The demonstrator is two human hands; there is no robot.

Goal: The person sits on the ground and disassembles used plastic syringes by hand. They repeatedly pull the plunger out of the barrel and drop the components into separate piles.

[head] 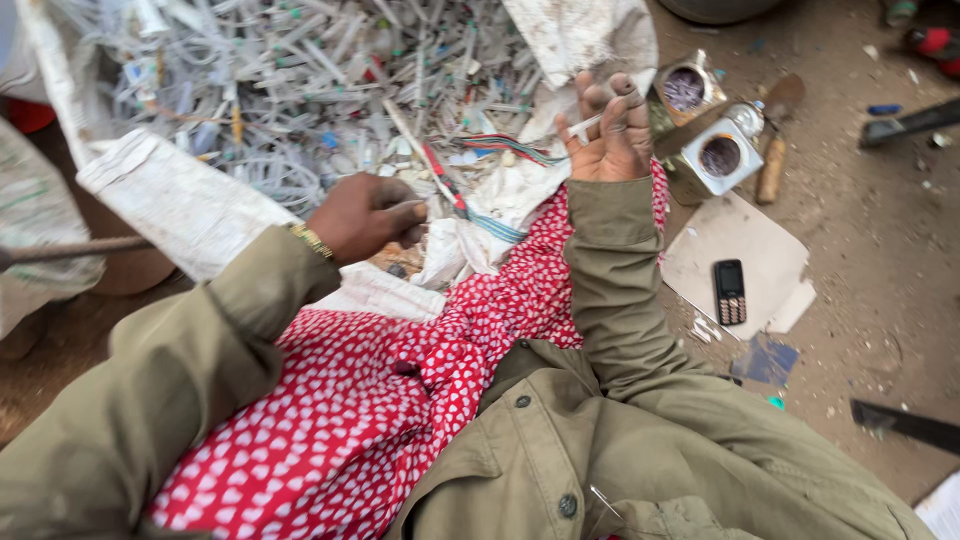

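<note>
While the white sack (180, 205) is lying open at the far left, its mouth is spilling a big heap of used plastic syringes (300, 80) and thin tubing across the ground in front of you. Your left hand (365, 215) is resting at the near edge of that heap, knuckles up, with its fingers (408, 222) curling shut around something small that you cannot make out from here; a gold bracelet (312, 241) is sitting at that wrist. A red cloth with white hearts (400, 390) is covering your lap between both olive sleeves. Further right, your right hand (608, 135) is lifting palm up above the heap's edge, its fingers (600, 100) loosely pinching one white syringe (583, 126). Just beyond that hand, two open tins (712, 150) are standing on the dirt. At the right, a small black phone (730, 292) is lying on a piece of cardboard (740, 245).
</note>
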